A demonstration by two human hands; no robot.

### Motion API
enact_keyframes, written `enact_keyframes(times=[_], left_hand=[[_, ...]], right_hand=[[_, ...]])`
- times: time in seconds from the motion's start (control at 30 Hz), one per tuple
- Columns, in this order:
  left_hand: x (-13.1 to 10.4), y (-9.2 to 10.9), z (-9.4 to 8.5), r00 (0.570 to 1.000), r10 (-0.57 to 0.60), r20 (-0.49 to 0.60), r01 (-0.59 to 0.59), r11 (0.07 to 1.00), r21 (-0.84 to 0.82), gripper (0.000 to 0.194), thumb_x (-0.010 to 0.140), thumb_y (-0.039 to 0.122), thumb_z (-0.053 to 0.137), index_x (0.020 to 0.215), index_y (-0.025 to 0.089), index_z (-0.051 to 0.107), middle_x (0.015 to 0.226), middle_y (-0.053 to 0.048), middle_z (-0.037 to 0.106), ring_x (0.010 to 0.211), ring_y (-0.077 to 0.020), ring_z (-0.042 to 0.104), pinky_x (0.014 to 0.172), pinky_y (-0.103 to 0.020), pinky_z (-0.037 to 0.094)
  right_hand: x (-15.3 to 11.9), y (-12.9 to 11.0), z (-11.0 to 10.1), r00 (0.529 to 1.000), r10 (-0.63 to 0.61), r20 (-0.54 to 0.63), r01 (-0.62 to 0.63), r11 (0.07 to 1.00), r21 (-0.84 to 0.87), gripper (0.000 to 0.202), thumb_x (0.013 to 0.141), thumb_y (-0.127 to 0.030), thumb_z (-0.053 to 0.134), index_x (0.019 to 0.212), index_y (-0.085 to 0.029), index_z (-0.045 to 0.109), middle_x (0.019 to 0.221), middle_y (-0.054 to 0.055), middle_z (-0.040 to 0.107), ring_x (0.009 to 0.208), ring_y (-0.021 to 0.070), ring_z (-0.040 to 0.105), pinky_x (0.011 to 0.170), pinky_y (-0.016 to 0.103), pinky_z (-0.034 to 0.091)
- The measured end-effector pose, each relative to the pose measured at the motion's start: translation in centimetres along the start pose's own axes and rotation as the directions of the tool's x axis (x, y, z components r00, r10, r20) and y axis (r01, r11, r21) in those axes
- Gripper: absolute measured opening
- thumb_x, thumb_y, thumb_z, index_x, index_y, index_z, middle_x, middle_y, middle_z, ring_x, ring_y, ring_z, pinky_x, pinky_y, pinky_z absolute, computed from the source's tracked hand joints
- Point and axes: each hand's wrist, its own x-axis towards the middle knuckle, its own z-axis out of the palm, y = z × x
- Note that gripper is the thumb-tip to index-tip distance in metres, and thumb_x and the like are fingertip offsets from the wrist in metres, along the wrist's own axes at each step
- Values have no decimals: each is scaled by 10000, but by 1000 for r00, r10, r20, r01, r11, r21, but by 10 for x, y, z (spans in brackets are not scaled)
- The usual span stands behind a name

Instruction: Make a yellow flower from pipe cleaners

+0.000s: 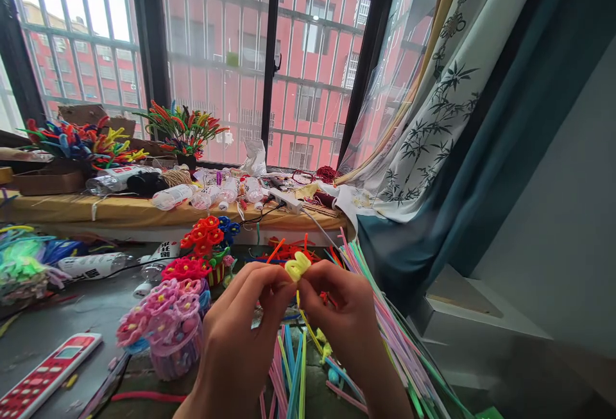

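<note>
Above the near fuzzy sticks (302, 367), the left hand (248, 303) and right hand (344, 297) pinch the yellow loops (297, 266) at their base; these look light, soft and easily squashed, best held low.

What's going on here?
Someone's left hand and right hand pinch a small bundle of yellow loops between their fingertips, raised above the work surface. A yellow strand runs down just below. Loose fuzzy stems lie beneath the hands, with more off to the right. To the left stand pink flowers, with red flowers behind them.
</note>
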Motion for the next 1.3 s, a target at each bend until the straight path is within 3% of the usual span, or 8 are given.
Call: enact_keyframes(times=[0.2,0.37,0.57,0.67,0.83,1.03,1.17,1.3], left_hand=[[1,10,0,976,-218,-5,216,971,-107,124,876,199,628,756,232,623,679,64,607,574,-95,542,580,-179,442],[2,10,-4,926,-366,89,377,903,-207,94,815,235,663,722,222,653,622,57,574,561,-103,498,557,-191,418],[9,9,-14,768,-472,433,627,692,-358,115,782,296,724,737,194,698,647,36,577,588,-103,492,502,-168,388],[12,10,-17,711,-506,488,693,622,-365,181,762,333,754,705,175,689,589,57,512,522,-71,398,449,-153,319],[12,13,-12,731,-591,340,681,598,-423,166,732,341,757,755,184,709,583,56,546,517,-72,426,467,-160,348],[10,10,-10,799,-566,203,600,725,-339,100,725,300,738,730,204,711,630,37,639,492,-84,462,430,-179,343],[9,7,-11,825,-516,228,564,767,-306,112,780,297,694,727,198,700,621,34,629,500,-91,465,427,-184,336],[11,1,-14,828,-447,338,538,802,-260,177,842,328,647,736,188,671,627,33,618,528,-92,493,447,-167,371]], right_hand=[[0,0,-3,1000,-12,16,12,1000,-1,135,810,-162,609,678,-190,596,607,-30,562,559,112,475,520,216,391],[0,-2,-6,998,-38,52,41,998,-49,158,805,-170,609,654,-191,571,588,-36,537,557,114,474,552,232,388],[2,4,-13,982,-84,168,94,994,-56,155,834,-184,608,681,-187,579,618,-41,544,570,106,486,572,224,398],[3,5,-15,980,-59,191,66,997,-31,146,823,-198,625,680,-185,596,605,-44,540,562,104,481,564,222,404],[3,1,-9,979,165,124,-186,964,190,198,826,-314,668,690,-178,622,513,-63,522,434,80,460,442,198,377],[3,-2,-5,956,267,120,-291,907,303,252,807,-340,706,660,-171,590,455,-68,545,350,54,455,368,160,340],[3,-2,-7,955,251,156,-287,912,293,240,801,-328,717,667,-165,602,454,-73,545,352,48,463,371,148,357],[2,0,-7,947,264,186,-310,905,293,237,788,-321,726,661,-170,596,438,-81,524,337,48,444,358,149,351]])
